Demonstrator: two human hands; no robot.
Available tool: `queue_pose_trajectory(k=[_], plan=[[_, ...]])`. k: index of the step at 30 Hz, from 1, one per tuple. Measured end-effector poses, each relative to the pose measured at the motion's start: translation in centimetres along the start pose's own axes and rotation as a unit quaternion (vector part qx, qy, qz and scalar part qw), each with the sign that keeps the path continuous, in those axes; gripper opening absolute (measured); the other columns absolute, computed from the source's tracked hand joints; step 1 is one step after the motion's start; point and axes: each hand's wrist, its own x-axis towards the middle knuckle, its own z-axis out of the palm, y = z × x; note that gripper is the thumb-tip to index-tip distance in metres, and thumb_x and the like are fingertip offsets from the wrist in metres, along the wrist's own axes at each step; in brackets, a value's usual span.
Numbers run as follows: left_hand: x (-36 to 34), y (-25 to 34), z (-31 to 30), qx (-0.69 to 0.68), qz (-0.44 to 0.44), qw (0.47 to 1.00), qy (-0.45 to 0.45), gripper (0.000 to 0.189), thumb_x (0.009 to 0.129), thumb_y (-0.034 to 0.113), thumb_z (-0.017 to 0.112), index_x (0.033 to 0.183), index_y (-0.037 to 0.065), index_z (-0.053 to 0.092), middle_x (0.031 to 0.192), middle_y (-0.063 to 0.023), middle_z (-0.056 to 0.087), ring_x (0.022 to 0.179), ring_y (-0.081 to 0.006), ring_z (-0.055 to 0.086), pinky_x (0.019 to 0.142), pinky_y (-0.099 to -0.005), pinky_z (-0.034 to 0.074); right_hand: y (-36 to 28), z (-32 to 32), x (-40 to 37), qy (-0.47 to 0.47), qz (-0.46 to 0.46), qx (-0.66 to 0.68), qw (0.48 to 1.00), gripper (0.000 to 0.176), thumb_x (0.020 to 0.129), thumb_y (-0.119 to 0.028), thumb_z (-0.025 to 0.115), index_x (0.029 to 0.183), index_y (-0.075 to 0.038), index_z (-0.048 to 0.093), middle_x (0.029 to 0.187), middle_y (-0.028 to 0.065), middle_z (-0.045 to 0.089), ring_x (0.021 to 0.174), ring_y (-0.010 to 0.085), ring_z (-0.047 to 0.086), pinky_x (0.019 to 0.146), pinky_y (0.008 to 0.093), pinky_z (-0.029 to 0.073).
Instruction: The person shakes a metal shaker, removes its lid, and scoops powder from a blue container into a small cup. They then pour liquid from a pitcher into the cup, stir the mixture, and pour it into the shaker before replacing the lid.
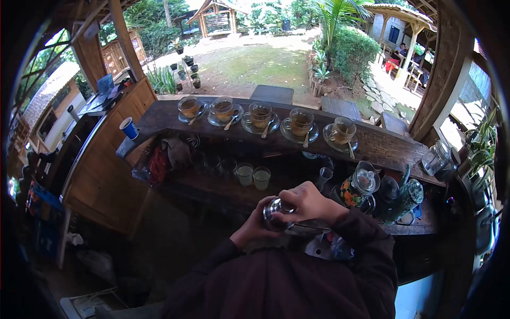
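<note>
Close in front of my body, my left hand (254,227) is wrapped round the side of a shiny round metal container (273,213). My right hand (308,203) grips the same container from above and the right, its fingers curled over the top. What is inside it is hidden. Two glasses of cloudy pale liquid (253,177) stand on the lower shelf just beyond my hands. To the right of my right hand are a small clear glass (324,175) and a glass-topped jar with a flower pattern (357,187).
Several glass cups of brown drink (260,116) line the raised wooden counter (382,139), on saucers with spoons. A blue paper cup (128,128) stands at its left end. A glass jar (436,158) and a green patterned flask (406,199) are on the right.
</note>
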Motion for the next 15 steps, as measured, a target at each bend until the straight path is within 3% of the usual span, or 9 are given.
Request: queue_pose_trajectory(k=[3, 4, 7, 8, 9, 11, 13, 15], plan=[[-0.9, -1.0, -0.1, -0.031, 0.026, 0.997, -0.073, 0.101, 0.058, 0.012, 0.086, 0.138, 0.014, 0.024, 0.132, -0.0113, 0.040, 0.124, -0.0230, 0.042, 0.103, -0.0403, 0.037, -0.4, -1.9, 0.5, 0.047, -0.065, 0.104, 0.991, 0.034, 0.071, -0.026, 0.076, 0.086, -0.005, 0.054, 0.058, 0.0045, 0.052, 0.047, 0.0224, 0.055, 0.043, 0.0306, 0.040], [-1.6, -0.6, 0.2, -0.048, -0.012, 0.995, -0.083, 0.100, 0.060, 0.011, 0.085, 0.139, 0.014, 0.023, 0.134, -0.0112, 0.038, 0.126, -0.0237, 0.040, 0.103, -0.0408, 0.036, -0.6, -3.3, 1.0, 0.057, -0.075, 0.142, 0.985, 0.036, 0.068, -0.020, 0.078, 0.090, -0.005, 0.054, 0.061, 0.0052, 0.053, 0.047, 0.0220, 0.053, 0.042, 0.0299, 0.039], [-3.1, -3.0, 0.7, -0.070, -0.014, 0.992, -0.100, 0.099, 0.062, 0.010, 0.085, 0.139, 0.015, 0.022, 0.136, -0.0109, 0.036, 0.128, -0.0244, 0.038, 0.104, -0.0405, 0.036, 0.3, -5.6, 1.0, 0.100, -0.026, 0.163, 0.981, 0.037, 0.075, -0.023, 0.072, 0.098, -0.003, 0.052, 0.077, 0.0092, 0.056, 0.061, 0.0179, 0.054, 0.052, 0.0281, 0.040], [-3.5, -3.9, 0.9, -0.078, -0.020, 0.993, -0.089, 0.100, 0.063, 0.009, 0.084, 0.140, 0.015, 0.020, 0.137, -0.0111, 0.035, 0.129, -0.0245, 0.037, 0.104, -0.0406, 0.036, -0.7, -6.3, 0.4, 0.090, 0.122, 0.205, 0.967, 0.037, 0.079, -0.025, 0.069, 0.103, -0.001, 0.052, 0.087, 0.0121, 0.059, 0.072, 0.0245, 0.059, 0.064, 0.0330, 0.047], [-3.8, -4.5, 0.9, -0.078, -0.021, 0.993, -0.088, 0.100, 0.063, 0.009, 0.084, 0.140, 0.015, 0.020, 0.137, -0.0111, 0.035, 0.129, -0.0245, 0.037, 0.104, -0.0406, 0.036, -0.3, -5.6, 0.0, 0.090, 0.123, 0.205, 0.967, 0.037, 0.079, -0.025, 0.069, 0.103, -0.001, 0.052, 0.087, 0.0121, 0.059, 0.072, 0.0245, 0.059, 0.064, 0.0330, 0.047], [-4.0, -5.4, 1.1, -0.051, 0.038, 0.996, -0.057, 0.101, 0.063, 0.008, 0.084, 0.140, 0.014, 0.019, 0.136, -0.0112, 0.035, 0.129, -0.0239, 0.038, 0.104, -0.0402, 0.036, 2.3, -2.3, -1.5, 0.051, 0.280, 0.135, 0.949, 0.040, 0.081, -0.028, 0.067, 0.109, -0.004, 0.051, 0.089, 0.0118, 0.058, 0.074, 0.0240, 0.058, 0.067, 0.0330, 0.047], [-4.2, -5.4, 1.3, -0.045, 0.038, 0.997, -0.043, 0.102, 0.062, 0.008, 0.085, 0.140, 0.014, 0.019, 0.136, -0.0113, 0.036, 0.128, -0.0236, 0.038, 0.103, -0.0398, 0.037, 6.3, 2.7, -4.6, 0.026, 0.305, 0.143, 0.941, 0.042, 0.081, -0.031, 0.066, 0.113, -0.007, 0.051, 0.089, 0.0120, 0.059, 0.079, 0.0264, 0.060, 0.070, 0.0346, 0.048], [-4.2, -5.1, 1.2, -0.036, 0.041, 0.998, -0.029, 0.102, 0.062, 0.009, 0.085, 0.139, 0.013, 0.019, 0.135, -0.0115, 0.036, 0.128, -0.0234, 0.039, 0.103, -0.0394, 0.038, 8.6, 6.6, -7.4, -0.004, 0.345, 0.047, 0.938, 0.044, 0.081, -0.035, 0.066, 0.113, -0.010, 0.051, 0.093, 0.0120, 0.059, 0.084, 0.0289, 0.062, 0.073, 0.0374, 0.050]])
